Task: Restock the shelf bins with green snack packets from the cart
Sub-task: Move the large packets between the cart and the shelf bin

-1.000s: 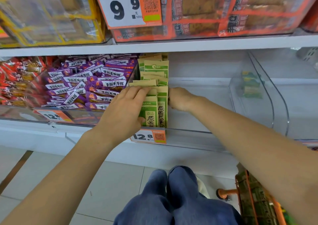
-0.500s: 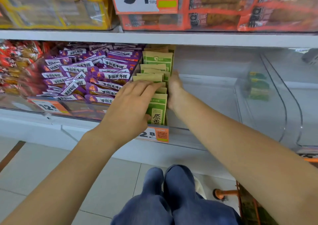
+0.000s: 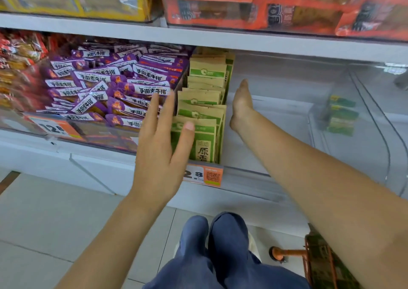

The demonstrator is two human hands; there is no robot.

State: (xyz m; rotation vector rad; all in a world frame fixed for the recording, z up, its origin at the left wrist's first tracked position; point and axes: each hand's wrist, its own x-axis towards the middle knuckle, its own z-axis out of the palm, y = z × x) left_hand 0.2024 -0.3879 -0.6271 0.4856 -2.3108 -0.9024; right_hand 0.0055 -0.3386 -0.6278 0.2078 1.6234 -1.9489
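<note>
Your left hand is spread flat with straight fingers in front of the clear bin, its thumb lying across the face of the front green snack packet; it holds nothing; your right hand reaches into the bin with fingers extended and together, its edge just beside the right side of the row, gripping nothing. The green snack packets stand upright in a single row at the left end of the bin, running from the front lip back toward the shelf wall, tan tops with green bands; the space to their right in the bin is bare plastic. To the left, past a clear divider, purple snack packets are heaped in the neighbouring bin; an orange price tag sits on the bin's front lip below the green row. At the lower right, the orange cart holds more green packs, though they are blurred; your blue trousers show at the bottom, above a pale tiled floor.
</note>
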